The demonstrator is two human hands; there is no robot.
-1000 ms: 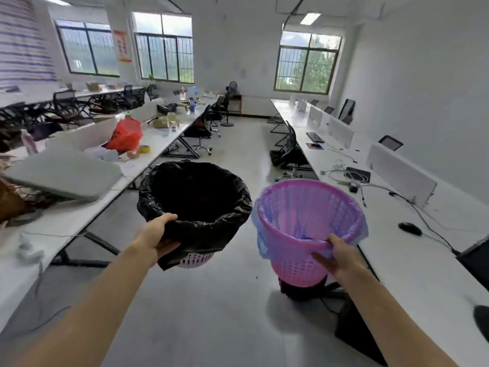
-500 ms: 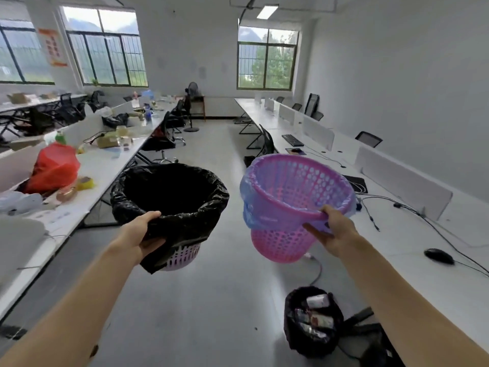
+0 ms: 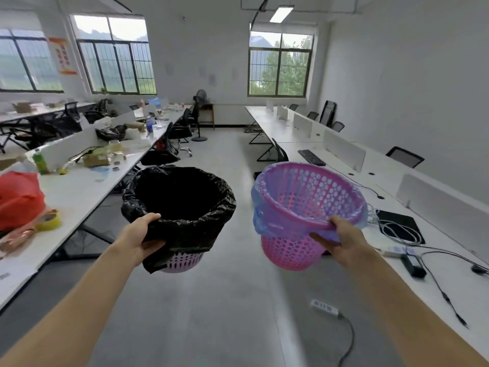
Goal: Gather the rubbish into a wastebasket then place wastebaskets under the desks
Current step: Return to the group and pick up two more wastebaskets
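I hold two wastebaskets in the air over the aisle floor. My left hand [image 3: 143, 235] grips the near rim of a pale basket lined with a black bag [image 3: 182, 207]. My right hand [image 3: 337, 238] grips the near rim of a pink perforated basket lined with a thin blue bag [image 3: 304, 205], tilted a little towards me. The pink one looks empty; the black one's inside is too dark to read. Rubbish lies on the left desk [image 3: 87, 186]: a red plastic bag [image 3: 18, 200], a yellow tape roll [image 3: 50, 221], a green bottle [image 3: 41, 162] and wrappers.
The right desk [image 3: 449, 276] carries cables, a black mat [image 3: 399, 229], a keyboard [image 3: 311, 157] and white dividers. A white power strip [image 3: 324, 306] with its cord lies on the floor near that desk. Office chairs [image 3: 164, 152] stand along the left desk; a fan stands at the far wall.
The view has advanced along the aisle and lifted. The black bin of rubbish on the floor by the right desk has dropped out of sight. Both baskets remain held, the pink one tilted more.
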